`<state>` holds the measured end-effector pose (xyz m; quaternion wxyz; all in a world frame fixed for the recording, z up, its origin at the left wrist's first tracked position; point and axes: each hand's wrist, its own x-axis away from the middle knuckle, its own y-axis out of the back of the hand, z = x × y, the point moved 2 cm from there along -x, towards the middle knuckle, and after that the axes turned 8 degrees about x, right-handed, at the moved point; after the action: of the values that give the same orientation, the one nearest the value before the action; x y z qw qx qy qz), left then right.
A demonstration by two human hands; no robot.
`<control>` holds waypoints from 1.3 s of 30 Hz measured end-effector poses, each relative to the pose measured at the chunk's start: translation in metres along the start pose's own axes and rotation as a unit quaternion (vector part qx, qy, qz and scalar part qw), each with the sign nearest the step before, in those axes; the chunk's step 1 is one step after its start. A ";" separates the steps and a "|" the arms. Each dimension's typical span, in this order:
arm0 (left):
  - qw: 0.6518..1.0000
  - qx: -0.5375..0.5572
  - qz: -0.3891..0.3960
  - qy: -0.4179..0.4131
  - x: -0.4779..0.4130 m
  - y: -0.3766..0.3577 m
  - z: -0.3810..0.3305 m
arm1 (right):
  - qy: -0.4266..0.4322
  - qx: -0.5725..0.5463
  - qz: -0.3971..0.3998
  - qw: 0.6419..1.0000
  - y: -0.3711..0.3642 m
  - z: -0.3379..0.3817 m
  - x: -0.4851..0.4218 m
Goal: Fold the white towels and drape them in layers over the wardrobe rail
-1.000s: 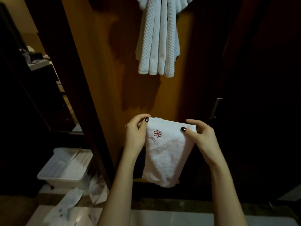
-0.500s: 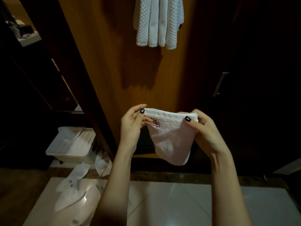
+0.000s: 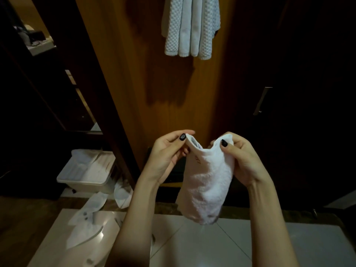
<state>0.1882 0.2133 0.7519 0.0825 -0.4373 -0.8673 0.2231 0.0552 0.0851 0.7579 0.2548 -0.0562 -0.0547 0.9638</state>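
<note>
My left hand [image 3: 165,153] and right hand [image 3: 243,158] each pinch a top corner of the small white towel [image 3: 206,182], fingers [image 3: 173,138] closed on it; corners are drawn near, to fold it; it hangs in front of me, well below the draped towels [image 3: 190,27] overhead.

Glossy white tiled floor [image 3: 250,247] bears a white plastic bin [image 3: 86,170] and crumpled white wrappers [image 3: 92,209] at left
</note>
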 end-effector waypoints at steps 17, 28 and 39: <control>0.993 0.053 0.104 -0.016 -0.001 -0.025 -0.020 | 0.054 -0.051 0.003 0.997 -0.010 0.021 -0.002; 0.995 0.039 0.095 -0.014 -0.004 -0.026 -0.022 | 0.027 -0.037 0.066 0.997 -0.014 0.016 -0.010; 0.986 0.076 0.150 0.006 -0.010 -0.026 -0.018 | -0.002 0.051 0.025 0.998 -0.014 0.011 -0.017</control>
<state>0.1812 0.1973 0.7801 0.0863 -0.5560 -0.7719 0.2958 0.0751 0.0877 0.7715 0.2332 -0.0426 -0.0045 0.9715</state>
